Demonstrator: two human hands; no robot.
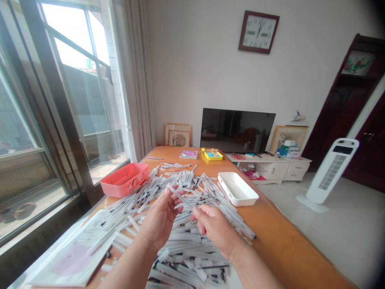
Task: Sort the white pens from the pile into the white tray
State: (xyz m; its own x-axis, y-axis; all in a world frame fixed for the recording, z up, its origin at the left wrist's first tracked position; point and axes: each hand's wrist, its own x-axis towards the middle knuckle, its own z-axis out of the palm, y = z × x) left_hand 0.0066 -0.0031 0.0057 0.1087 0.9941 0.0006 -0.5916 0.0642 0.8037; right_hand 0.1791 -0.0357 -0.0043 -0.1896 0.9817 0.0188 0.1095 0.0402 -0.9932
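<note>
My left hand (164,212) and my right hand (215,226) meet over a heap of pens on the table. Between them, a slim translucent pen (183,198) slants down to the right. Its upper left end lies between my left thumb and fingers, which are curled round it. The lower right end is pinched by my right thumb and forefinger. Beneath and around both hands spread loose translucent pens and pen parts (180,239), several with black pieces. My fingers partly hide both ends of the held pen.
A red plastic basket (116,192) stands left of the heap, a white tray (252,199) to the right. Papers (72,257) lie at the near left of the wooden table (288,249). At the far end are a booklet (188,154) and a yellow box (213,157).
</note>
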